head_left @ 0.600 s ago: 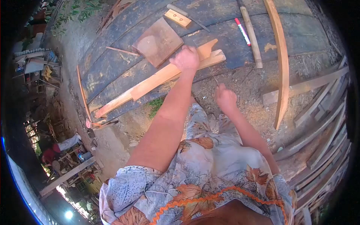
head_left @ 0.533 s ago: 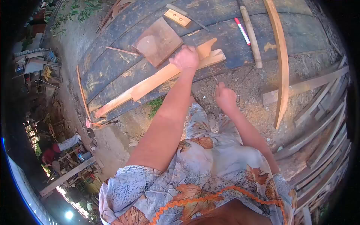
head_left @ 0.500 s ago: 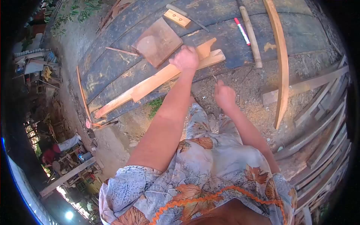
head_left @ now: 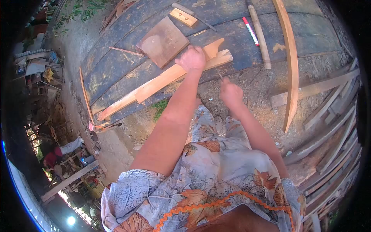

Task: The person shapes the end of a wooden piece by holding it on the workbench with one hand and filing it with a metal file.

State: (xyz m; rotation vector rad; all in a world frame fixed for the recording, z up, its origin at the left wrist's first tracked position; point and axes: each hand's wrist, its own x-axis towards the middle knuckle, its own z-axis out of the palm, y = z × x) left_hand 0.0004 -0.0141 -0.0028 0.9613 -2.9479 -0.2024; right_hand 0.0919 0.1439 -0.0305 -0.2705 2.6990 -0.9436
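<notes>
My left hand [head_left: 192,58] is closed over the light wooden pieces on the dark work surface. Under it, a notched flat wooden piece [head_left: 213,48] lies on a long wooden strip [head_left: 121,106]. Below the strip's right end is my right hand [head_left: 232,94], its fingers wrapped round a thin metal tool [head_left: 219,72] whose narrow tip points up at the strip's edge. The tool's handle is hidden in the fist, so its exact kind does not show. Just left of my left hand lies a square brown wooden block [head_left: 163,41].
Across the back lie a small wooden block with two holes [head_left: 183,17], a chisel-like tool [head_left: 193,16], a red-and-white marker [head_left: 251,31] and a round stick [head_left: 259,36]. A long curved plank [head_left: 290,65] crosses the right edge. Stacked timber [head_left: 332,127] stands at far right.
My right hand has shifted slightly, with the metal tool's tip still near the strip's edge. The left hand keeps its place on the wood.
</notes>
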